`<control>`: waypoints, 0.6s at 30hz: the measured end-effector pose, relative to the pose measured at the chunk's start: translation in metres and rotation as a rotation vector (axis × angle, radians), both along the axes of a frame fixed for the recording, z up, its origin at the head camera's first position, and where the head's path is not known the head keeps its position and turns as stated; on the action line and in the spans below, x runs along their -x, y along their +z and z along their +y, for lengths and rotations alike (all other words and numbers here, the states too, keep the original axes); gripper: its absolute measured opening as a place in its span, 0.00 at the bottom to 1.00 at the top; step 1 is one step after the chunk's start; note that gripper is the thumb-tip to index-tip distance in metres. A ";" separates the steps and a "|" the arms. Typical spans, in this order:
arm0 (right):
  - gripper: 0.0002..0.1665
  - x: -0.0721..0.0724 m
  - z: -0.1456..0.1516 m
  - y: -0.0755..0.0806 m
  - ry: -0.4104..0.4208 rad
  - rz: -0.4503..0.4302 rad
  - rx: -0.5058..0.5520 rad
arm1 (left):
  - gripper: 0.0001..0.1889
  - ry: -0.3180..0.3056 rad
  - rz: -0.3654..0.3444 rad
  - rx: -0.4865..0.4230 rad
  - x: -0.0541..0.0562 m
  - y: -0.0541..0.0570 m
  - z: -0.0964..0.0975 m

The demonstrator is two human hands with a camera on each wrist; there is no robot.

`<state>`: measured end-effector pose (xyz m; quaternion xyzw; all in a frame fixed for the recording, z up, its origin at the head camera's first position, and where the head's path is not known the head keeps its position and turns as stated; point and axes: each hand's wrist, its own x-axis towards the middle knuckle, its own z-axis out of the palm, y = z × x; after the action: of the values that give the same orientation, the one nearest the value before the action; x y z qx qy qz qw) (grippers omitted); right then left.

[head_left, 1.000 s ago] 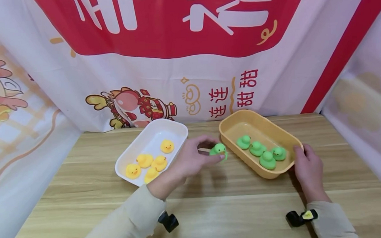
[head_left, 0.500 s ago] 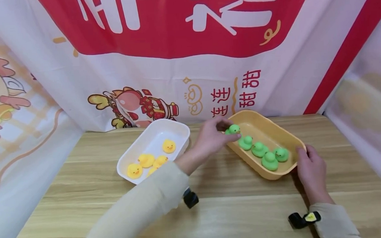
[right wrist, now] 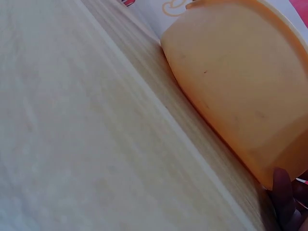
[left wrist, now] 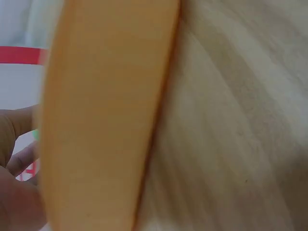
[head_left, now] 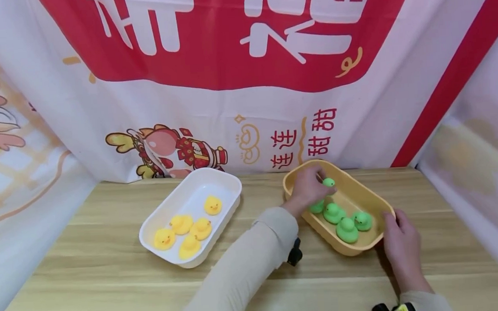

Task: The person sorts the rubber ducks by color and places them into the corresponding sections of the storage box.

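My left hand [head_left: 309, 188] reaches over the orange plastic tub [head_left: 367, 198] and pinches a green rubber duck [head_left: 328, 183] between thumb and fingers. Several other green ducks [head_left: 347, 230] sit in that tub, one partly covered by the left hand. My right hand [head_left: 403, 243] grips the tub's near right corner at the rim. In the left wrist view, the tub's outer wall [left wrist: 103, 115] fills the middle and hides most of the held duck. The right wrist view shows right-hand fingers [right wrist: 284, 197] against the tub's outside.
To the left stands a white tub [head_left: 149, 238] with several yellow rubber ducks [head_left: 201, 228]. Both tubs stand on a wood-grain table [head_left: 111, 270]. A printed cloth [head_left: 246, 108] hangs behind the table, with more cloth at both sides.
My left hand has carried the green duck rightward from between the tubs into the orange tub. My right hand has kept its grip on the rim. The head view has tilted slightly upward.
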<state>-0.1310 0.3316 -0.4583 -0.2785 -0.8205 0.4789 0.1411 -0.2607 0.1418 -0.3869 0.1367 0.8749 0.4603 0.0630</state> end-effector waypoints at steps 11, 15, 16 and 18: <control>0.35 -0.001 0.003 0.002 -0.003 0.000 0.019 | 0.14 0.100 -0.036 0.055 0.010 -0.012 0.024; 0.36 -0.001 0.002 0.002 0.000 -0.004 0.023 | 0.16 0.078 -0.066 0.087 0.018 -0.023 0.029; 0.36 -0.001 0.001 0.002 -0.002 -0.008 0.024 | 0.16 0.076 -0.062 0.107 0.020 -0.027 0.031; 0.36 -0.001 -0.001 0.003 -0.003 -0.014 0.024 | 0.17 0.061 -0.093 0.113 0.020 -0.027 0.029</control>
<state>-0.1304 0.3308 -0.4556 -0.2848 -0.8153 0.4864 0.1325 -0.2802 0.1711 -0.4136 0.0849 0.8993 0.4179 0.0972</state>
